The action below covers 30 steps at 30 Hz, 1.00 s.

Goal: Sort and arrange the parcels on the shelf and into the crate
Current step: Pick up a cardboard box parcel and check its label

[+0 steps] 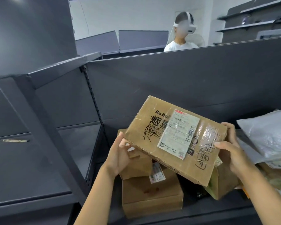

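Note:
A flat brown cardboard parcel (172, 137) with a white shipping label and black handwriting is held tilted above a pile of parcels. My left hand (120, 153) grips its lower left corner. My right hand (229, 148) grips its right end, thumb on top and fingers round the edge. Beneath it lie several smaller cardboard boxes, one (151, 197) with a small label. A grey plastic mailer bag (266, 135) lies at the right.
A dark grey metal shelf (31, 168) stands at the left with a small paper strip (15, 140) on it. A grey back panel (185, 82) rises behind the pile. Beyond it a person (180, 43) in white sits, with more shelving at the far right.

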Available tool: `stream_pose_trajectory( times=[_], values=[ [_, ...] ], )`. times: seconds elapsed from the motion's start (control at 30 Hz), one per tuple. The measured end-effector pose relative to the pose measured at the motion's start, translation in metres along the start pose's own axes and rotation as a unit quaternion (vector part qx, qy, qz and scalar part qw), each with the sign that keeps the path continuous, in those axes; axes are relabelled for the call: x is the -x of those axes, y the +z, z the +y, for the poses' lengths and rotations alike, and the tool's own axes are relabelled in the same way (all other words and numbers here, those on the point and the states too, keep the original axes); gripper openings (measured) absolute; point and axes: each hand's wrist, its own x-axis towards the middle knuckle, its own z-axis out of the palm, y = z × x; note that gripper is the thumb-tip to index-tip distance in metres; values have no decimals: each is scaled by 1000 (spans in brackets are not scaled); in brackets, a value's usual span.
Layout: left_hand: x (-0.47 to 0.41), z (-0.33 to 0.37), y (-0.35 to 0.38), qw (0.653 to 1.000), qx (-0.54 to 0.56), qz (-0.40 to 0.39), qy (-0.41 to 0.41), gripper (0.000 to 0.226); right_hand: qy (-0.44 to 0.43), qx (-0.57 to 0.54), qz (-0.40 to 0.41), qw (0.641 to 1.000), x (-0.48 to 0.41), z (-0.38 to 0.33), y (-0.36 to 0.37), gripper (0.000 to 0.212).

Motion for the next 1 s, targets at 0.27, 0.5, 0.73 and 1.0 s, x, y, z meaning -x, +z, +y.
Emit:
stream_pose_trajectory(
  times=[0.27, 0.5, 0.73, 1.0],
  values=[
    [13, 2, -16, 998, -9, -44, -47, 64, 20, 24, -76, 997, -14, -14, 3, 48],
    [24, 1, -17, 1000, -28, -12, -5, 61, 7, 26, -53, 998, -26, -15, 25, 52],
    [25, -20, -11, 990, 83, 85, 80, 71, 75, 16, -131, 988, -12, 5, 53, 73],
    [26, -25, -10, 986, 125, 96, 60, 57, 55, 60, -74, 994, -11, 7, 75, 67]
  ],
)
